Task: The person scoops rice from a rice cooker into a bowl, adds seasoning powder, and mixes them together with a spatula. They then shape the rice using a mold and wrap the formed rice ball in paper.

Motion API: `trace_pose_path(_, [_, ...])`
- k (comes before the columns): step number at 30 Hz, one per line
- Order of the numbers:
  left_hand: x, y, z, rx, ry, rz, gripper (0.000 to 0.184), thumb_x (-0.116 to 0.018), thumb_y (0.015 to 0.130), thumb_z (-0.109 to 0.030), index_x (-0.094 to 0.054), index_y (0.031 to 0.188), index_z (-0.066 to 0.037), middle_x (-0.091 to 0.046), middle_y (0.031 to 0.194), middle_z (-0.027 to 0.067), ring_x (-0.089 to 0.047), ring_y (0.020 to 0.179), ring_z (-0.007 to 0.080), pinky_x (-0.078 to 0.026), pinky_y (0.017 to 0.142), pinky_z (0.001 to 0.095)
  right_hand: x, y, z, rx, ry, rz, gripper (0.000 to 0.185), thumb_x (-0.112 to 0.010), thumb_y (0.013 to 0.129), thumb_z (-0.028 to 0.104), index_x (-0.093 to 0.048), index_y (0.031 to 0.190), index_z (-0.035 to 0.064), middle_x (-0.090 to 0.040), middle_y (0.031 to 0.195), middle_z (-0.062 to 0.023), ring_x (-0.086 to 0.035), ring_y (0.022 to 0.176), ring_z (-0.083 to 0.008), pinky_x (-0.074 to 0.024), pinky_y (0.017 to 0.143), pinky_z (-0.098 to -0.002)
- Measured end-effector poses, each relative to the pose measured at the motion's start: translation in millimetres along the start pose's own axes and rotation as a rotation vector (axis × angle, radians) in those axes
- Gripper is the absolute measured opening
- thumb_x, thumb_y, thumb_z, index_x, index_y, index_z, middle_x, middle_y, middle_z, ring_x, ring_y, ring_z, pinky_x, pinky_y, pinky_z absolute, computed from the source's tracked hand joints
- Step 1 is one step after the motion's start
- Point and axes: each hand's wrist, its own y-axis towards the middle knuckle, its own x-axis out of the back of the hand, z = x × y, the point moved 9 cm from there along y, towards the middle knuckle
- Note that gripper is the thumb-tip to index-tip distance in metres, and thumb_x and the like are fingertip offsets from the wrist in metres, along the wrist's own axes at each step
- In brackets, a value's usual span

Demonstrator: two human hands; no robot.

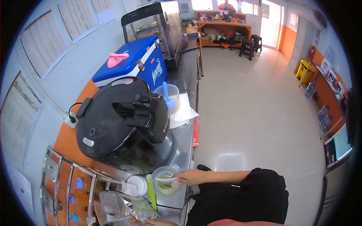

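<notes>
My right hand point(187, 176) is closed on a white spoon point(167, 179) that lies across a clear plastic bowl point(157, 174). Pale food, which looks like rice or noodles, sits in the bowl with chopped green herbs on top. At the bottom edge, my left hand point(149, 222) is partly cut off beside a clear plastic bag of green leaves point(142, 208); its fingers are hard to make out. A bright green strip-like utensil point(151, 191) lies between the bowl and a stack of white lids point(138, 184).
A large black cooker point(109, 120) stands on the steel counter just beyond the bowl. Behind it are a tub with a blue ladle point(165, 91) and a blue cooler box point(128, 60). Bottles with coloured caps point(79, 183) stand in a metal rack by the wall. A person point(227, 6) is far off.
</notes>
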Motion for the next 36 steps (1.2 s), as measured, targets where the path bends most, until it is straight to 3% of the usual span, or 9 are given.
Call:
trace_pose_path(7, [-17, -18, 21, -0.156, 0.068, 0.067, 0.047, -0.053, 0.082, -0.018, -0.034, 0.121, 0.001, -0.049, 0.096, 0.012, -0.05, 0.076, 0.0188, -0.041, 0.074, 0.0306, 6, 0, -32, -0.15, -0.047, -0.06, 0.03, -0.042, 0.086, 0.018, -0.048, 0.113, 0.0066, -0.056, 0.098, -0.0189, -0.054, 0.091, -0.033, -0.0426, 0.08, -0.0386])
trace_pose_path(11, [-40, -62, 18, -0.661, 0.307, 0.059, 0.05, -0.053, 0.082, -0.019, -0.032, 0.123, 0.001, -0.049, 0.096, 0.0119, -0.05, 0.074, 0.0181, -0.041, 0.073, 0.0301, 19, 0, -58, -0.291, -0.105, -0.085, 0.027, -0.045, 0.084, 0.017, -0.052, 0.108, 0.0052, -0.057, 0.097, -0.0183, -0.053, 0.093, -0.0329, -0.0426, 0.08, -0.0391])
trace_pose_path(13, [-47, -56, 49, -0.47, 0.301, 0.106, 0.052, -0.053, 0.082, -0.019, -0.03, 0.124, 0.001, -0.049, 0.095, 0.0118, -0.05, 0.072, 0.0177, -0.041, 0.072, 0.0298, 35, -8, -49, -0.236, -0.046, -0.191, 0.028, -0.046, 0.085, 0.018, -0.052, 0.108, 0.0045, -0.058, 0.098, -0.0156, -0.055, 0.09, -0.0326, -0.0433, 0.077, -0.0373])
trace_pose_path(15, [-54, -28, 117, 0.21, 0.047, 0.156, 0.064, -0.053, 0.082, -0.022, -0.016, 0.13, -0.003, -0.042, 0.102, 0.0129, -0.049, 0.071, 0.0174, -0.044, 0.069, 0.0288, 44, -7, -48, -0.23, 0.057, -0.183, 0.029, -0.044, 0.085, 0.018, -0.049, 0.11, 0.0054, -0.056, 0.096, -0.0191, -0.054, 0.089, -0.0346, -0.0424, 0.076, -0.0393])
trace_pose_path(18, [-57, -11, 150, 0.407, 0.044, 0.211, 0.06, -0.052, 0.082, -0.022, -0.02, 0.13, -0.004, -0.041, 0.103, 0.0124, -0.048, 0.072, 0.0156, -0.046, 0.063, 0.0257, 45, -9, -66, -0.286, -0.024, -0.115, 0.03, -0.044, 0.085, 0.018, -0.048, 0.112, 0.0066, -0.056, 0.097, -0.018, -0.054, 0.089, -0.0335, -0.0431, 0.076, -0.0388])
trace_pose_path(24, [-56, -2, 173, 0.183, 0.182, 0.414, 0.062, -0.048, 0.081, -0.017, -0.009, 0.128, -0.007, -0.052, 0.086, 0.0132, -0.053, 0.063, 0.0193, -0.048, 0.051, 0.0302, 51, -2, -71, -0.085, -0.052, -0.009, 0.04, -0.047, 0.083, 0.019, -0.043, 0.123, 0.0158, -0.051, 0.102, -0.0124, -0.056, 0.085, -0.0282, -0.0464, 0.071, -0.0357])
trace_pose_path(27, [-65, -10, 160, 0.424, 0.126, 0.338, 0.065, -0.045, 0.08, -0.016, -0.001, 0.127, -0.009, -0.055, 0.086, 0.0148, -0.055, 0.057, 0.0219, -0.049, 0.046, 0.0339, 24, 5, -50, 0.073, -0.253, 0.148, 0.049, -0.045, 0.083, 0.018, -0.032, 0.129, 0.0214, -0.044, 0.096, -0.0142, -0.057, 0.073, -0.0301, -0.0474, 0.062, -0.0371])
trace_pose_path(29, [-84, -8, 148, 0.391, 0.195, 0.382, 0.054, -0.037, 0.08, -0.011, -0.006, 0.124, -0.016, -0.054, 0.087, 0.0219, -0.057, 0.056, 0.0282, -0.05, 0.045, 0.0353, 4, 7, -49, 0.056, -0.141, 0.223, 0.051, -0.044, 0.084, 0.016, -0.028, 0.131, 0.0223, -0.042, 0.095, -0.0157, -0.057, 0.07, -0.0313, -0.0474, 0.059, -0.0381])
trace_pose_path(36, [-96, 4, 134, 0.325, 0.247, 0.441, 0.048, -0.033, 0.079, -0.009, -0.017, 0.124, -0.012, -0.053, 0.088, 0.023, -0.057, 0.052, 0.026, -0.048, 0.04, 0.0296, -19, 0, -48, -0.083, -0.348, 0.19, 0.046, -0.04, 0.083, 0.014, -0.033, 0.129, 0.0169, -0.048, 0.096, -0.0191, -0.06, 0.07, -0.0309, -0.0497, 0.057, -0.0406])
